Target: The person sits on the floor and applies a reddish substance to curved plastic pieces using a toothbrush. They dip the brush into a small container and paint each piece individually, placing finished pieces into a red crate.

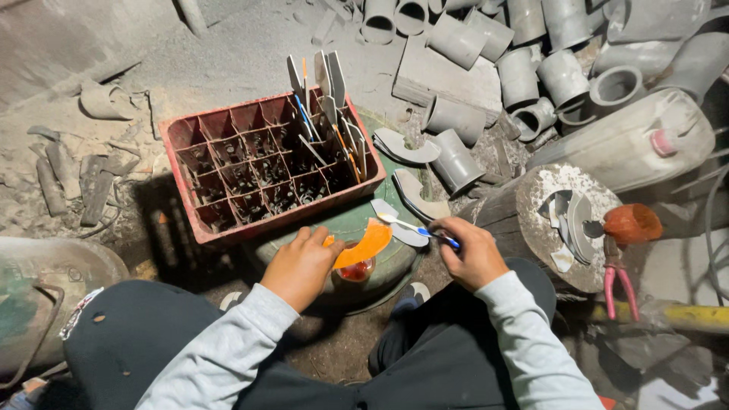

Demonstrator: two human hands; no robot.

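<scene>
My left hand [301,266] rests on the near end of an orange piece [366,244], a curved slice of plastic, its fingers folded down over the edge and gripping it. My right hand [472,254] is just beside it, fingers pinched tight on a brush [414,227] with a blue-and-white handle, whose tip lies on the upper end of the orange piece. Under the piece stands a small red pot [355,270], and both sit on a round green drum [357,224] between my knees. Just right of my right hand is a wooden stump [531,228] with several grey curved cut-offs [571,220] piled on its top, a rust-orange lump [633,222] at its far edge and pink-handled pliers [616,279] hanging down beside it. Beyond the drum lies a red crate [262,167] divided into cells, tilted toward me, with grey strips and a few brushes [326,99] standing in its far right corner. Between crate and stump, grey curved pieces [406,148] lie on the dusty floor. Farther right is a pale jerrycan [630,140] on its side, and behind it a heap of grey pipe sections [531,53].
</scene>
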